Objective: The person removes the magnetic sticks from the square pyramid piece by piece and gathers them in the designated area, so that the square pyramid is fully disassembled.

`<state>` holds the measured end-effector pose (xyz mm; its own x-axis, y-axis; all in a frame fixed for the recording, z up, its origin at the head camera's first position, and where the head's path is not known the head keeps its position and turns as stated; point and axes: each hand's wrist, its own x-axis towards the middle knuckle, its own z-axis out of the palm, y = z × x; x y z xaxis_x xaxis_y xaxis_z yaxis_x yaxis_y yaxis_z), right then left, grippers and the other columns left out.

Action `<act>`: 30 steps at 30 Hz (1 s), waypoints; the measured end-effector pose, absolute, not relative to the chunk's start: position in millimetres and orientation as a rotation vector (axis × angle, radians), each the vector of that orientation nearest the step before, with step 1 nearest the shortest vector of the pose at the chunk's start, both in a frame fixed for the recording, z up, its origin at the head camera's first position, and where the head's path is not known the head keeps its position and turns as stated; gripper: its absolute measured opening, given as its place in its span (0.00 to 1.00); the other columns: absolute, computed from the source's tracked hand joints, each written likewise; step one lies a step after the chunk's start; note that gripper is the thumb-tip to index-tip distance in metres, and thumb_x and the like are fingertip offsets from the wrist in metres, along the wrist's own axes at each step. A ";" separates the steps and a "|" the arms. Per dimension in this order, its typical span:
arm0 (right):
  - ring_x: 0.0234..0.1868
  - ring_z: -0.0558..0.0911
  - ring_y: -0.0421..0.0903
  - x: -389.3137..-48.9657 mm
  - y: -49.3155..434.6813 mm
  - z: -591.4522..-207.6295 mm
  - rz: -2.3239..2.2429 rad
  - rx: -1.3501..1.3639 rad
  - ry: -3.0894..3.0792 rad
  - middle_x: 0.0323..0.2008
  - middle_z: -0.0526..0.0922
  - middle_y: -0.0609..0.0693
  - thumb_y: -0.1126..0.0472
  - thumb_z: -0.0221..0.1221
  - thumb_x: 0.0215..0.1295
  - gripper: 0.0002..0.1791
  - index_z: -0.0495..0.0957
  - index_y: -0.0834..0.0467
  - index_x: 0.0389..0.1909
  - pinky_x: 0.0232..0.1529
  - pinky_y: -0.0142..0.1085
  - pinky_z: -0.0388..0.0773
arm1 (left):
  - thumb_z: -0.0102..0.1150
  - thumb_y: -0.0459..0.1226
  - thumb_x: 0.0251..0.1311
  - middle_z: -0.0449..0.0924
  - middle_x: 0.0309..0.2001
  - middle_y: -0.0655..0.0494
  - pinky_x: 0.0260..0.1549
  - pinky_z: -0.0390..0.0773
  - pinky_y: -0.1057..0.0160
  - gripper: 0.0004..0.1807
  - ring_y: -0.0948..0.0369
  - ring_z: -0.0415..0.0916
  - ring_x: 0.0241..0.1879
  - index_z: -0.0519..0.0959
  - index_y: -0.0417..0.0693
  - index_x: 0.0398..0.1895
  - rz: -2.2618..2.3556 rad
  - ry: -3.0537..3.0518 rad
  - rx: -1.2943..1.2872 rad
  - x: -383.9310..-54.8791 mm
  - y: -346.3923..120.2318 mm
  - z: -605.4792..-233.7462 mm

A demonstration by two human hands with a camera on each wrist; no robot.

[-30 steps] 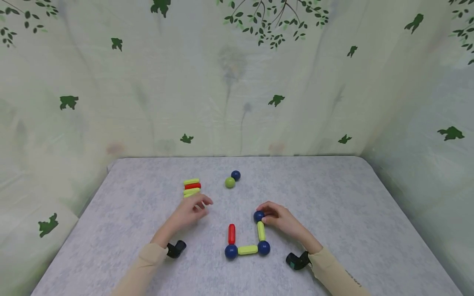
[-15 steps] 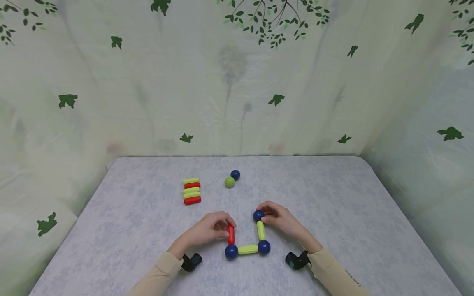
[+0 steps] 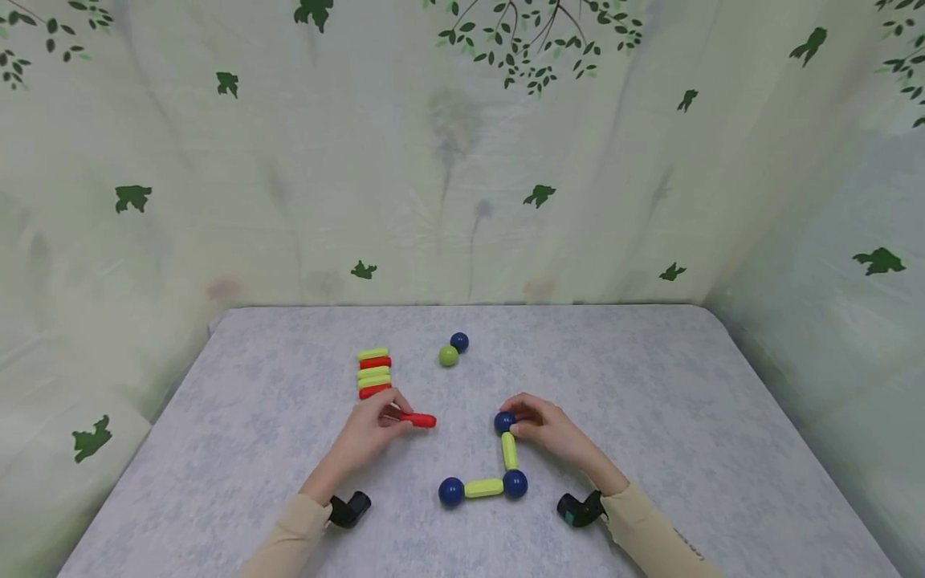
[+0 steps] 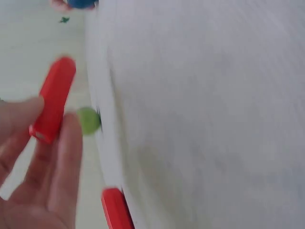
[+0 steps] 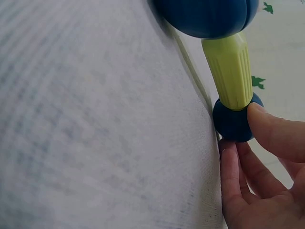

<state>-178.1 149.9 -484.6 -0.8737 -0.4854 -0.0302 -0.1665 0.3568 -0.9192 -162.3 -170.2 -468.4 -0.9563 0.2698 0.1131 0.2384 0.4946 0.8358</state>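
Note:
My left hand pinches a red rod between thumb and fingers, just in front of the row of rods; in the left wrist view the red rod points away from the fingertips. On the right, my right hand grips a blue ball by its sides. That ball joins a yellow-green rod, which runs to a corner blue ball. From there another yellow-green rod leads left to a third blue ball. The right wrist view shows the thumb against the held blue ball.
Several red and yellow-green rods lie side by side at the left, the nearest partly behind my left hand. Farther back, a green ball and a blue ball sit together. A leaf-printed curtain hangs behind the table.
My left hand reached the red rod standing off the left blue ball, took it away, and moved back up and left with it. My right hand has stayed on its ball.

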 end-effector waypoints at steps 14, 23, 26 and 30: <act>0.52 0.75 0.49 -177.4 151.4 -486.5 -1.544 -0.570 2.312 0.48 0.78 0.49 0.65 0.56 0.69 0.13 0.75 0.57 0.53 0.51 0.43 0.73 | 0.63 0.24 0.54 0.77 0.38 0.46 0.37 0.77 0.54 0.08 0.51 0.76 0.37 0.74 0.39 0.32 1.299 3.041 0.128 -174.2 -208.3 -472.6; 0.52 0.75 0.50 -177.4 150.9 -485.9 -1.545 -0.563 2.314 0.49 0.78 0.49 0.65 0.56 0.68 0.13 0.76 0.57 0.53 0.52 0.44 0.73 | 0.64 0.26 0.54 0.73 0.33 0.48 0.33 0.73 0.56 0.07 0.54 0.71 0.33 0.75 0.38 0.32 1.129 3.091 0.089 -177.7 -206.2 -467.5; 0.52 0.75 0.49 -177.5 150.8 -485.7 -1.542 -0.566 2.312 0.49 0.78 0.49 0.65 0.56 0.68 0.13 0.76 0.57 0.53 0.52 0.43 0.73 | 0.65 0.27 0.54 0.72 0.35 0.49 0.35 0.74 0.57 0.08 0.54 0.70 0.35 0.75 0.40 0.33 1.121 3.111 0.131 -175.4 -203.4 -466.2; 0.52 0.76 0.50 -177.4 151.2 -485.9 -1.538 -0.582 2.316 0.49 0.78 0.50 0.65 0.56 0.68 0.13 0.76 0.57 0.53 0.52 0.41 0.73 | 0.66 0.28 0.54 0.73 0.38 0.51 0.38 0.76 0.58 0.09 0.55 0.73 0.38 0.77 0.43 0.37 1.174 2.990 0.444 -167.8 -194.4 -461.3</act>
<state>-177.4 151.2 -485.9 -0.8730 -0.4871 -0.0251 -0.1659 0.3450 -0.9238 -167.8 -194.4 -461.3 -0.9575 0.2153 0.1921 0.2885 0.7012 0.6520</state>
